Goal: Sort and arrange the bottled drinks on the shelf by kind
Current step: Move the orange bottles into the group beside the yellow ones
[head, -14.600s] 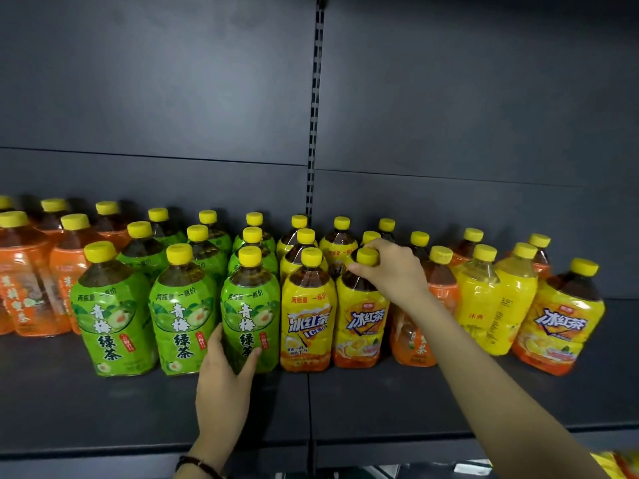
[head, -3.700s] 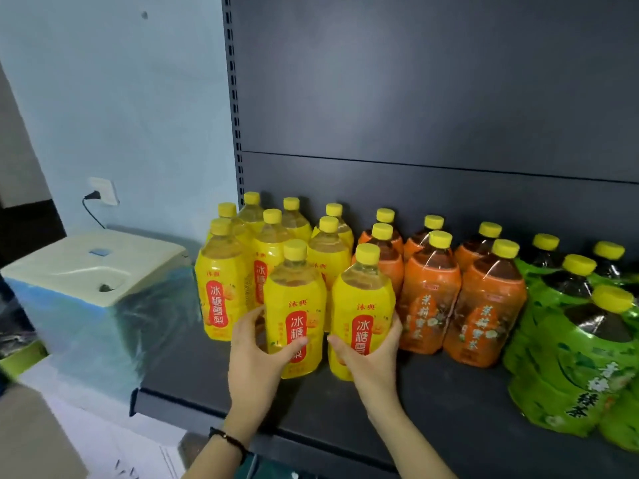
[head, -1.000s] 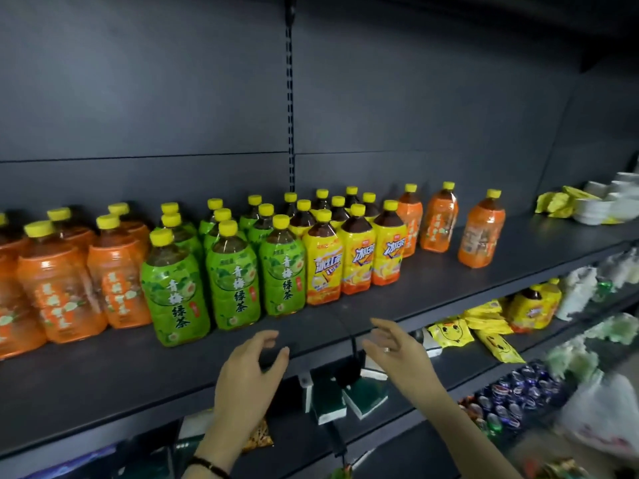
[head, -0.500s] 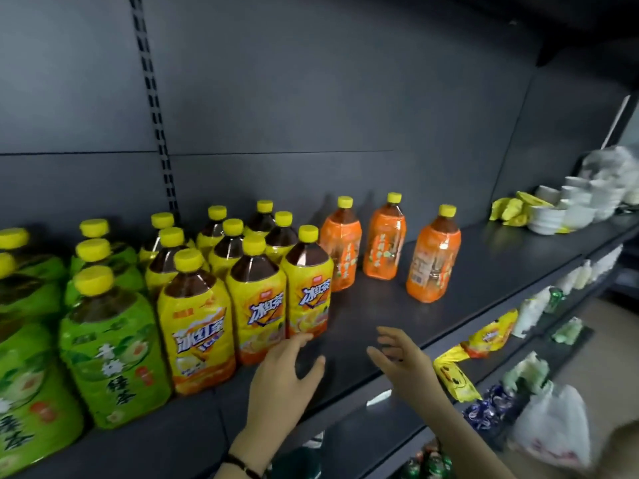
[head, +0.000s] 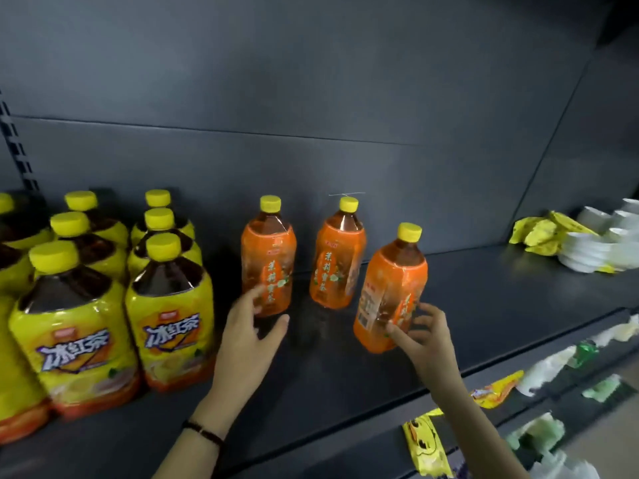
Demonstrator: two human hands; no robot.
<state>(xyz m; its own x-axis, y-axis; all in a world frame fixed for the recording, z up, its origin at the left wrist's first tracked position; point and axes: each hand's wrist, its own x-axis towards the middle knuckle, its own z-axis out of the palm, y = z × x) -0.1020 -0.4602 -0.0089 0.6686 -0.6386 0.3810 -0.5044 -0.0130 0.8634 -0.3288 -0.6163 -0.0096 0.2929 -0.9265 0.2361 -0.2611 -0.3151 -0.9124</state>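
Note:
Three orange-labelled bottles with yellow caps stand apart on the dark shelf [head: 484, 299]: a left one [head: 268, 250], a middle one [head: 337, 250] and a right one [head: 394, 281] nearer the front. My left hand [head: 247, 344] is open, its fingertips at the base of the left orange bottle. My right hand [head: 423, 337] has spread fingers touching the lower label of the right orange bottle, not closed around it. A block of yellow-labelled iced tea bottles [head: 169, 305] fills the shelf to the left.
Stacked white bowls [head: 598, 243] and yellow packets [head: 539, 229] sit at the shelf's far right. Lower shelves hold snack packets [head: 425, 444] and wrapped goods. Bare shelf lies between the orange bottles and the bowls.
The view swung right from the green and yellow rows to the three orange bottles. Both hands moved up from the shelf's front edge and now reach the left and right orange bottles.

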